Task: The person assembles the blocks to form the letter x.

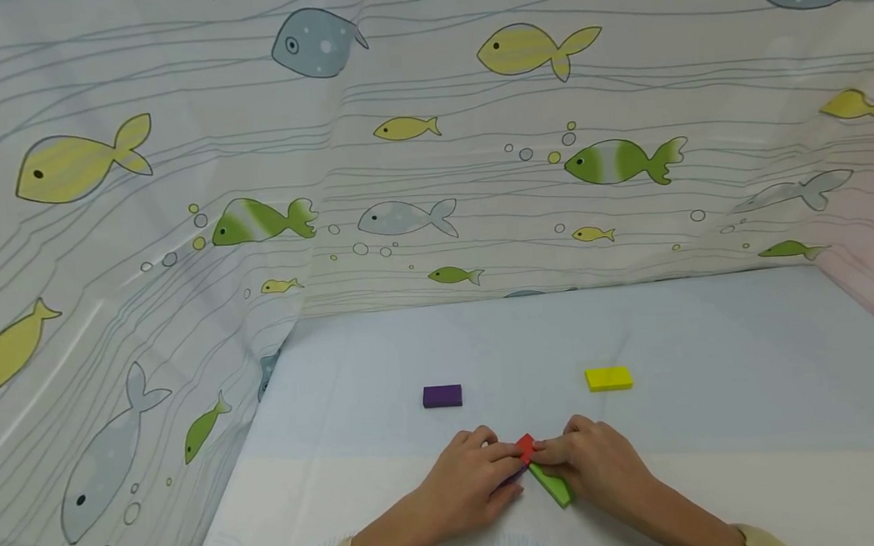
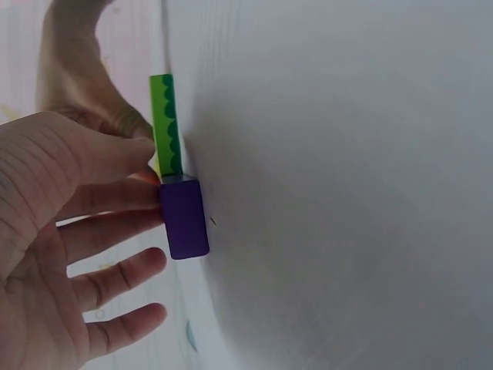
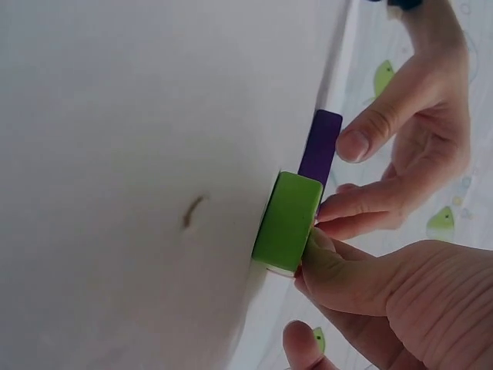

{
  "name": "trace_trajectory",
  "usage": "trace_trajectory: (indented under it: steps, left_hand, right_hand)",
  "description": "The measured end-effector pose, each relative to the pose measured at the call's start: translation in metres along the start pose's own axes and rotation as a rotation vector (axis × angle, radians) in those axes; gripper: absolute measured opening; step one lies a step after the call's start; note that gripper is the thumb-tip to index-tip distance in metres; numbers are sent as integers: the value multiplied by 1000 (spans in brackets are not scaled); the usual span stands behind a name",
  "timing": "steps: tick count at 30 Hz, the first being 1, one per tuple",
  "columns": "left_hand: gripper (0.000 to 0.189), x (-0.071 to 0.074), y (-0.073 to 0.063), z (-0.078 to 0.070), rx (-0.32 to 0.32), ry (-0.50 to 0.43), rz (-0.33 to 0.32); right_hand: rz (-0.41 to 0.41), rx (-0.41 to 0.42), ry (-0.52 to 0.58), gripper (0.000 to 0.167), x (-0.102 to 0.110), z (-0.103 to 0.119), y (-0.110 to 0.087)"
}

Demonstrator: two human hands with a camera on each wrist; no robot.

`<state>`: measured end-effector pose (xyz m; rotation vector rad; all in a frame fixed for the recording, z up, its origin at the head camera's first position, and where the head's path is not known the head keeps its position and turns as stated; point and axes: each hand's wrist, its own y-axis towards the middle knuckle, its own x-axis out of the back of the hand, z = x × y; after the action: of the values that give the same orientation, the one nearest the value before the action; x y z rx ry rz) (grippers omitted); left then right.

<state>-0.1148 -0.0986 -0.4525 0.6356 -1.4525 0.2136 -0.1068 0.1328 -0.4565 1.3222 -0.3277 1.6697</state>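
Both hands meet over three small blocks set end to end at angles on the table. The left hand (image 1: 465, 480) has its thumb and index finger either side of a purple block (image 2: 185, 220), with its other fingers spread. The right hand (image 1: 606, 463) holds a green block (image 1: 553, 486) at its upper end, thumb against it. Between the fingertips of both hands a red block (image 1: 526, 446) shows, partly covered. In the right wrist view the green block's end face (image 3: 289, 223) stands in front of the purple block (image 3: 320, 150).
Farther back on the table (image 1: 714, 373) lie another purple block (image 1: 442, 396), to the left, and a yellow block (image 1: 609, 378), to the right. A fish-patterned curtain (image 1: 415, 166) hangs behind the table and along its left side.
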Motion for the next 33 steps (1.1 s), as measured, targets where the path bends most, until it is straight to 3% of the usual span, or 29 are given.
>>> trace_trajectory:
  steps: [16, 27, 33]
  left_hand:
    - [26, 4, -2, 0, 3, 19, 58]
    - [26, 4, -2, 2, -4, 21, 66]
    - [25, 6, -2, 3, -9, 19, 72]
  right_hand:
    - [-14, 42, 1, 28, 1, -3, 0]
    - [17, 0, -29, 32, 2, -3, 2]
    - [-12, -2, -41, 34, 2, -4, 2]
